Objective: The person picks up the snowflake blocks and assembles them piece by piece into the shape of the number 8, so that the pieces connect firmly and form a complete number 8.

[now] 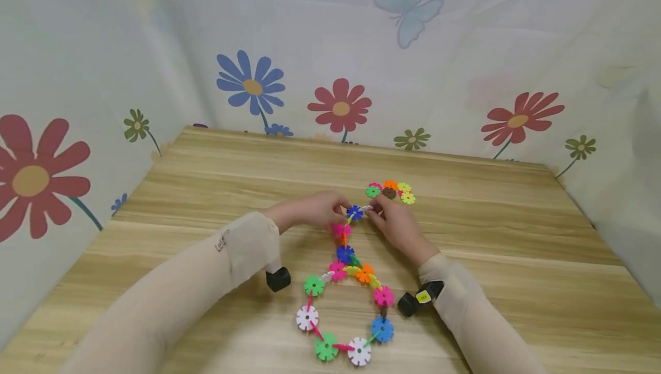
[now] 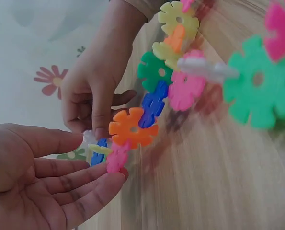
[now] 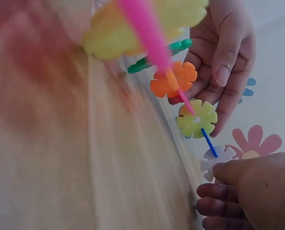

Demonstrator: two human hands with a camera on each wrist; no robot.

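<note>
The right hand [image 1: 400, 229] pinches a white notched disc [image 3: 210, 163]; the left hand [image 1: 321, 209], fingers loosely extended, touches a pink disc [image 2: 117, 156]. Their chain [image 1: 345, 253] of bright, flower-edged discs, slotted crosswise, leads to a multicoloured ring [image 1: 326, 347] over the wooden worktop [image 1: 248, 173].

Dark handwriting [image 1: 222, 241] on the pale left sleeve [image 1: 253, 245] starts with "Le"; its last letters are unclear. On the right, the black wrist strap [image 1: 438, 289] bears a yellow label [image 1: 423, 296] with dark characters too small to read.
</note>
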